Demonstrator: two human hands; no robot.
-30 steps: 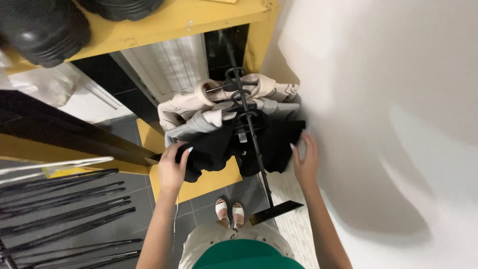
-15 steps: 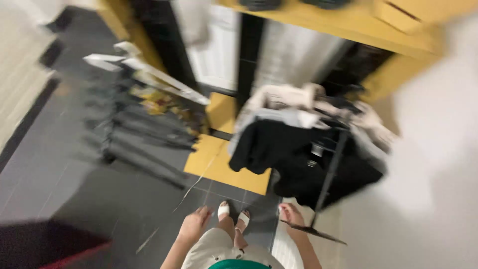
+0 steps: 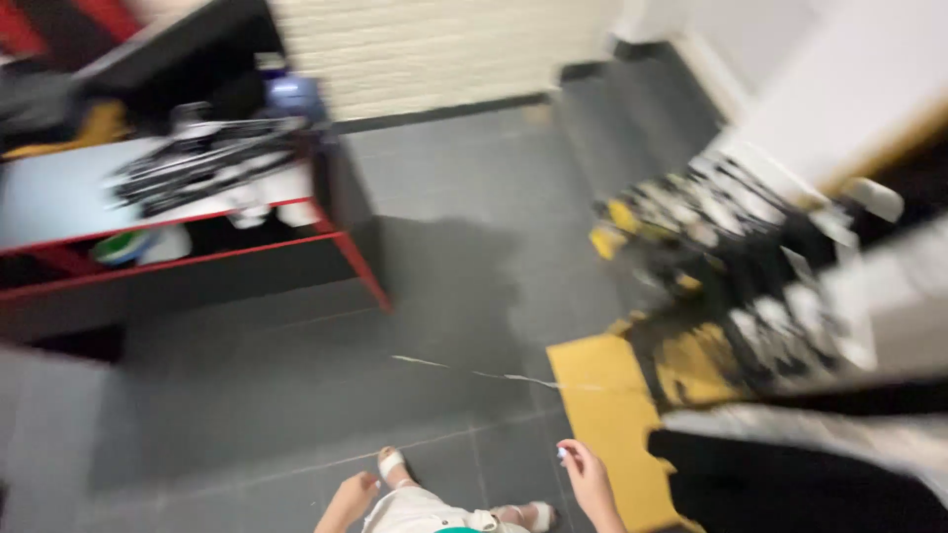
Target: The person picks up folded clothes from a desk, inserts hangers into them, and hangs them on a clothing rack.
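Both hands are off the clothes now, and that is the big change: a second ago they were pressed against the dark garments on the rack, and now the view has swung round to the open grey tiled floor (image 3: 296, 375). The left hand (image 3: 354, 494) hangs low at the bottom edge, fingers loosely curled, grip holding nothing. The right hand (image 3: 590, 474) sits just beside the yellow platform (image 3: 602, 395), also loose; something small and pale glints at its fingertips, too blurred to name, so I cannot tell whether that grip carries anything. The dark garments (image 3: 790, 484) have slid off to the lower right corner, apart from both hands, with a pale striped cloth (image 3: 839, 434) lying over them. Sandalled feet (image 3: 393, 462) point out across the floor. Far left, a red-edged tabletop (image 3: 59, 197) carries a heap of black hangers (image 3: 197, 163). By the look of it, the person has turned away from the clothes rack.
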